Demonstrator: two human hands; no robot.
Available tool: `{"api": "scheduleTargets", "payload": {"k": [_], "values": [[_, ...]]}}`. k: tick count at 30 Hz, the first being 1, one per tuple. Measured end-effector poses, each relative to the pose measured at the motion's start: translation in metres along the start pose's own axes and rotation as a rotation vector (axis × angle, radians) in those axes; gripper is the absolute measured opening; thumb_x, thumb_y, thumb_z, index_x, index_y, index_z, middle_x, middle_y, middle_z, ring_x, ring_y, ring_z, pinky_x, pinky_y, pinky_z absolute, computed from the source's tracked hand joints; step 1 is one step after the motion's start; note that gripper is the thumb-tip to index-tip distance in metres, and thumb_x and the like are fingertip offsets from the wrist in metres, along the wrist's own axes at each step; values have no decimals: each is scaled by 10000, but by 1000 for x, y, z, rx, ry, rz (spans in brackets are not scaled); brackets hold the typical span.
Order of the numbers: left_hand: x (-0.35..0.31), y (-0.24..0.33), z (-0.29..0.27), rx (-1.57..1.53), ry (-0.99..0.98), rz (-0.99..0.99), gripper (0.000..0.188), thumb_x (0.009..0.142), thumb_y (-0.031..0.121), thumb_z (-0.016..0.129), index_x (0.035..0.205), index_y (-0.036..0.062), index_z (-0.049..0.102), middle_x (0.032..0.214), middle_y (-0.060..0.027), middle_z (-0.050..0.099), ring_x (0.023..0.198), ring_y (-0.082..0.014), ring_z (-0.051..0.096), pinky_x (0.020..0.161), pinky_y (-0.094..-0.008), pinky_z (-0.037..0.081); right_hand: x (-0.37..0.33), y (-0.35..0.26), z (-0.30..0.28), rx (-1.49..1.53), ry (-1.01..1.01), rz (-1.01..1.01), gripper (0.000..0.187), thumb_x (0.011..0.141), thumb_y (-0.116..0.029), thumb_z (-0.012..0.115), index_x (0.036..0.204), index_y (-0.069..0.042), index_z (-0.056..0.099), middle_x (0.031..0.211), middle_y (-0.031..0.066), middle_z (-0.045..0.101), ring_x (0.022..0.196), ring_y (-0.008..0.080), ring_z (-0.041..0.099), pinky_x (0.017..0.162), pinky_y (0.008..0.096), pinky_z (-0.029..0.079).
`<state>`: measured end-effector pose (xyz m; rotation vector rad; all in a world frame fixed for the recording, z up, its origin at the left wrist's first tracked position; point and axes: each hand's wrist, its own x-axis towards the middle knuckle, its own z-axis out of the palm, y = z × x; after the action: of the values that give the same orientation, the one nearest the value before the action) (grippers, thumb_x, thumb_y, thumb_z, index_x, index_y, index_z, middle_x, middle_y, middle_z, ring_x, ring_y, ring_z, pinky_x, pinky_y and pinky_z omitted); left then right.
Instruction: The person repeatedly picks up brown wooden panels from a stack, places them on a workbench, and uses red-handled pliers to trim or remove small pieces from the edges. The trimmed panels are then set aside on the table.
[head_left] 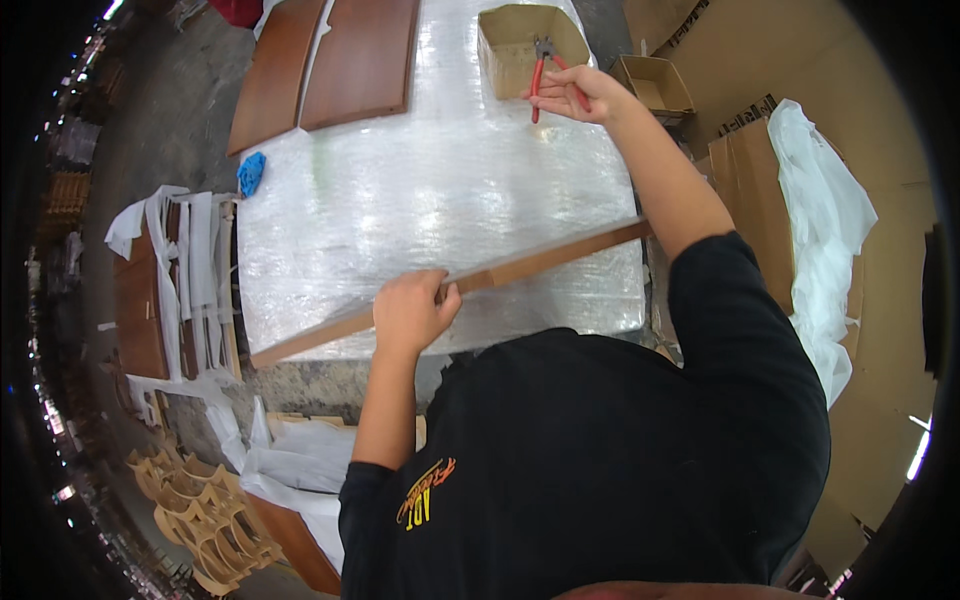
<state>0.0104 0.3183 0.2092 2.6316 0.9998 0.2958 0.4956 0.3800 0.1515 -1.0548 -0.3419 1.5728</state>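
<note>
My left hand (408, 312) is closed around a long brown wooden strip (570, 252). The strip slants across the near part of a work surface covered in clear plastic wrap (400, 200), its right end farther from me than its left. At the far right, my right hand (588, 95) grips red-handled cutting pliers (537, 92). Their handles are spread and their dark metal head points away from me. Behind the pliers stands an open cardboard box (495, 40), and the tool overlaps its near side in view.
Two brown wooden panels (360, 65) lie at the far left, with a crumpled blue item (251, 175) below them. Wrapped panels (150, 300) stand beside the left edge. Curved wooden pieces (205, 510) sit at lower left. White foam sheeting (815, 200) drapes over cardboard at right.
</note>
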Motion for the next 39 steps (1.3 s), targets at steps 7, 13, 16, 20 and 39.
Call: {"api": "scheduleTargets", "payload": {"k": [7,13,16,20,39], "values": [[-40,-29,1,4,-61,112,380,912,404,731,1112,82,749,861,-124,745,807,-327,727,723,-456,570,-223,79,167,-144,-36,-66,473,1087,-233,532,1386,132,506,1308,299,670,873,328,792,754,362,697],[-9,-28,-16,-236,61,153,504,924,447,748,1293,106,704,1015,-143,775,900,-328,751,805,-427,585,-296,160,208,-216,-21,145,420,1051,-222,622,1301,110,561,1152,278,736,748,332,791,633,373,691],[1,-40,-5,-559,38,136,475,940,423,751,1290,103,715,1054,-144,784,921,-315,763,821,-407,585,-296,210,242,-249,35,230,356,1053,-222,625,1243,77,593,1114,247,747,733,306,787,609,361,680],[-17,-44,29,-683,-28,190,310,971,306,745,1175,73,764,981,-144,792,872,-295,775,776,-381,582,-289,276,251,-219,75,231,348,1058,-234,622,1225,70,597,1105,239,748,742,297,788,619,355,682],[10,-37,15,-655,171,134,163,1022,110,638,1095,26,757,938,-127,804,891,-276,791,798,-364,598,-270,317,196,-728,440,40,363,1071,-327,598,1156,16,680,1080,121,776,756,200,710,648,359,602]]}}
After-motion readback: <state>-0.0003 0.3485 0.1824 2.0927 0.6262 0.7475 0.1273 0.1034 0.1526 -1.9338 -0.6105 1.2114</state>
